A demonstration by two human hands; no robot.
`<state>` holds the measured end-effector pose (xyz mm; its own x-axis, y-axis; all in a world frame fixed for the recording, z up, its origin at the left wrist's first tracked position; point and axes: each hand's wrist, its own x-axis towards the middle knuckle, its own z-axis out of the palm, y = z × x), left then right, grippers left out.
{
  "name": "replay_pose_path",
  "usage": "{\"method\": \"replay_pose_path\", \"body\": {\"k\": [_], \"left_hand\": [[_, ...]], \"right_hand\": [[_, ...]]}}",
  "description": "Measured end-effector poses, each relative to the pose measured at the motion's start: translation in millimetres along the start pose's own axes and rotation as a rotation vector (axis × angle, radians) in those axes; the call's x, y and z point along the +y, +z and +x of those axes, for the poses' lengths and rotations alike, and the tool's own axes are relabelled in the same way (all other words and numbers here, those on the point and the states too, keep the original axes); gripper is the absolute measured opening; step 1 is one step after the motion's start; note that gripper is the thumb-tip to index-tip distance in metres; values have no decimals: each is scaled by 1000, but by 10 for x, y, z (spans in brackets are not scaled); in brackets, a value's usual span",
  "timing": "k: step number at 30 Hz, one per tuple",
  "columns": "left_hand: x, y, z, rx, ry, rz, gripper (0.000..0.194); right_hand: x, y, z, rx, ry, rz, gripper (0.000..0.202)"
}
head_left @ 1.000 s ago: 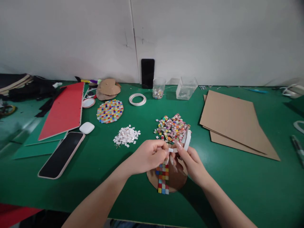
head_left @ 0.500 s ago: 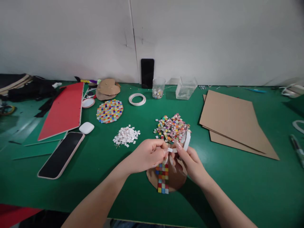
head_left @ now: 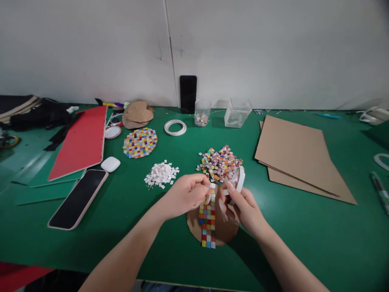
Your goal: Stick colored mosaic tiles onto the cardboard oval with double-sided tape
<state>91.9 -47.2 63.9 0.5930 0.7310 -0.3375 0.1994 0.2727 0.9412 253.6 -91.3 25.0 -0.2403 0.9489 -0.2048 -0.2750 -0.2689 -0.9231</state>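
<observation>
"What's the biggest thing there?"

"The green table (head_left: 136, 251). Brown sheets (head_left: 294, 154) lie on its right. The disc (head_left: 225, 237), the piece in hand, lies flat near the front edge, below both hands."

"How far along is it?"

"Less than half, I'd judge. A second disc (head_left: 140, 142), farther back on the left, is tiled across its whole visible face. This one shows bare cardboard on either side of its tiles, so most of it looks left to do."

"And the hands?"

"The right hand (head_left: 243, 209) is clamped on a tape roll, over the disc's right side. The left hand (head_left: 194, 192) has thumb and forefinger pressed together, apart from the right."

"Any tiles to spare?"

"A colour pile (head_left: 219, 162), just beyond the disc. Left of that is a smaller heap of white scraps (head_left: 161, 173)."

"What's actually laid?"

"One strip (head_left: 208, 225), left of the middle, running from the far rim to just past the near one."

"Anything smaller?"

"The tape roll (head_left: 240, 180), with a short white end (head_left: 225, 192) near the right thumb. Last, a white square (head_left: 212, 185) at the strip's far end, seemingly pinched in the left fingertips; what's under it I can't tell."
</observation>
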Motion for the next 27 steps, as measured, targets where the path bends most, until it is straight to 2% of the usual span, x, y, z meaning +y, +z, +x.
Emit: {"method": "replay_pose_path", "body": {"k": [7, 11, 16, 22, 25, 27], "left_hand": [[-40, -18, 40, 127, 80, 255, 16], [-34, -85, 39, 163, 97, 356, 18], [-96, -317, -7, 208, 36, 499, 23], [-290, -693, -99, 366, 4, 626, 23], [-291, -772, -128, 481, -16, 639, 16], [-265, -753, -128, 542, 5, 604, 15]], "right_hand": [[-15, 9, 6, 1, 11, -10, 42], [-34, 30, 21, 43, -52, -41, 41], [-49, 36, 58, 29, -75, -59, 40], [-31, 24, 66, 7, -23, -32, 45], [-14, 17, 60, -22, -28, -28, 45], [-9, 19, 61, -35, -27, -35, 46]]}}
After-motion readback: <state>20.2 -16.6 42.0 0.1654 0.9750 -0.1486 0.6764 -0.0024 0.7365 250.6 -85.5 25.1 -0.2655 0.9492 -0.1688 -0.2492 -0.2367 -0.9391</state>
